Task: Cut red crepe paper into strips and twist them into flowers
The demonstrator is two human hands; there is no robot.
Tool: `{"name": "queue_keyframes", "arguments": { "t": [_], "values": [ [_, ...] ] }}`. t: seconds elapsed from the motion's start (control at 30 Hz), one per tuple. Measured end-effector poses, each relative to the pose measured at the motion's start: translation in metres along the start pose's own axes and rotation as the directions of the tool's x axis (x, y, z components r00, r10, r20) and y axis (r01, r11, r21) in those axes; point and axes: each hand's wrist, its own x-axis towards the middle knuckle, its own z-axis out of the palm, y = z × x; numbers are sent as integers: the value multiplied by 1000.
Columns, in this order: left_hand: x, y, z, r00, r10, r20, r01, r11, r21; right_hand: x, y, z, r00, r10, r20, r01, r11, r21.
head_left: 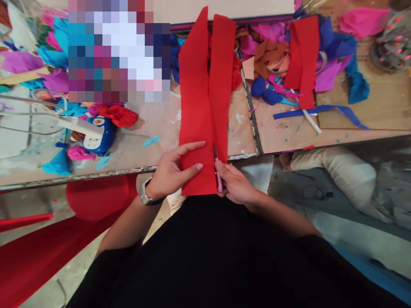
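A long sheet of red felt-like material (195,102) stretches from my lap up over the table edge, with a lengthwise slit parting it from a second red strip (221,64) on its right. Over the lower part of the sheet rests my left hand (175,171), wearing a metal watch, its fingers spread and thumb apart. My right hand (236,182) grips pink-handled scissors (219,175), whose blades point away from me along the slit. The handle loops are partly covered by my fingers.
On the table (154,149), a blue-and-white power strip (99,134) and coloured scraps lie left. Right are another red strip (303,60), blue ribbon (340,112) and a scrap pile (269,55). A red stool (99,194) stands below left; another person's leg (337,171) shows right.
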Motion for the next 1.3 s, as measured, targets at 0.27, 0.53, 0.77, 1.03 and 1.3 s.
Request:
{"name": "queue_keyframes", "arguments": {
  "t": [0.27, 0.53, 0.77, 1.03, 1.3],
  "values": [
    [-1, 1, -2, 1000, 12, -16, -11, 999, 35, 0, 2, 1, 1000, 0, -15, 0, 1000, -17],
    [-2, 0, -1, 1000, 12, -7, -12, 999, 34, -1, 0, 2, 1000, 11, -27, -11, 1000, -13],
    [-5, 2, 1, 1000, 0, 6, 0, 1000, 13, -4, -6, 3, 998, 41, -50, -40, 999, 2],
    [-7, 3, 0, 1000, -26, 17, 26, 1000, 18, 1, -11, 3, 999, 19, -49, -20, 999, -37],
    [-9, 6, -1, 999, -34, 19, 33, 999, 11, 3, -7, 0, 1000, -2, -20, 1, 998, -58]
  ]
}}
